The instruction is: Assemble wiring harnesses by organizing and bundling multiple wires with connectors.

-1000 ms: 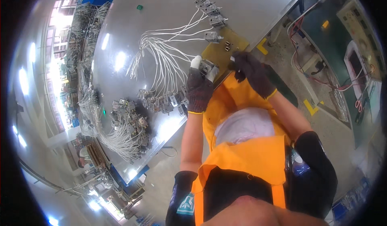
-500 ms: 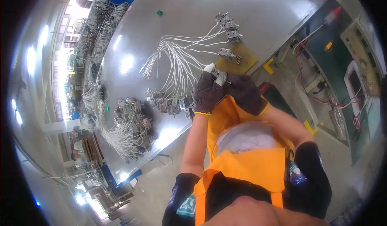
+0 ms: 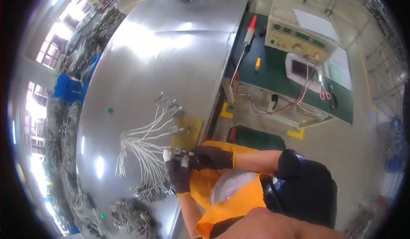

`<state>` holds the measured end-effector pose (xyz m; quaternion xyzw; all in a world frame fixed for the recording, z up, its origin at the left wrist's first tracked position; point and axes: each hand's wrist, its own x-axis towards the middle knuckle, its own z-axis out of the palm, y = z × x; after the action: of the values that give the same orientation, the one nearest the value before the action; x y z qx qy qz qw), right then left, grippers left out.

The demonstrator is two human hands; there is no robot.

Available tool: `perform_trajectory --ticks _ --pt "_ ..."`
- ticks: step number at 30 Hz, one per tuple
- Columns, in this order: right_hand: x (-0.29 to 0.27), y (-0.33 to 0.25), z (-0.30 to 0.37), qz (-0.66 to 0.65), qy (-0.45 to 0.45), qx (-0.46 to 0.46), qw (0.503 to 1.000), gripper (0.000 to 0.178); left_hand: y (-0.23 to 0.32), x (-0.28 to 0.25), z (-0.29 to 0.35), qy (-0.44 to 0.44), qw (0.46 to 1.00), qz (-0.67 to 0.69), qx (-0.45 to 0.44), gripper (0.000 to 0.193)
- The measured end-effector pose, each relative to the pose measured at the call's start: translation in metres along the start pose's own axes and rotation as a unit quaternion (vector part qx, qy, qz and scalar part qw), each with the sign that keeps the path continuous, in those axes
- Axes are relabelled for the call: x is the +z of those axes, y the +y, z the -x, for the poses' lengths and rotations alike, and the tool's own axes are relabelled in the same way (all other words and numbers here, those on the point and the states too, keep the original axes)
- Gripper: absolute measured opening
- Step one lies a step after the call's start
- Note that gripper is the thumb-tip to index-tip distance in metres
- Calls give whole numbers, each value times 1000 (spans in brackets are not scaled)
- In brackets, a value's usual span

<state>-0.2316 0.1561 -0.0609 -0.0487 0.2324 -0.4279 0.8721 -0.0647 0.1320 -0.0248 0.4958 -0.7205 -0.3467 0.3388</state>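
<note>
I see grey workshop floor spreading away on the right and windows at far left. A broad metal table fills the left; a green-topped bench stands far right. White wires fan over the table, left of a yellowish board. Just nearer than the board, a small metal unit sits at the gloved left hand's fingertips, clamped there. The gloved right hand meets it from the right; I cannot tell whether its fingers are closed.
</note>
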Motion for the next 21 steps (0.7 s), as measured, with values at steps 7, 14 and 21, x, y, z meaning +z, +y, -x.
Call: perform_trajectory --ticks 7,14,21 --pt "0 -41 -42 386 -14 -480 788 32 12 14 -10 95 978 154 -101 55" --pt "-13 -33 2 448 112 -281 842 31 19 7 -16 55 996 -5 -75 55" --pt "5 -3 17 596 49 -394 698 22 23 5 -20 61 957 224 -173 47"
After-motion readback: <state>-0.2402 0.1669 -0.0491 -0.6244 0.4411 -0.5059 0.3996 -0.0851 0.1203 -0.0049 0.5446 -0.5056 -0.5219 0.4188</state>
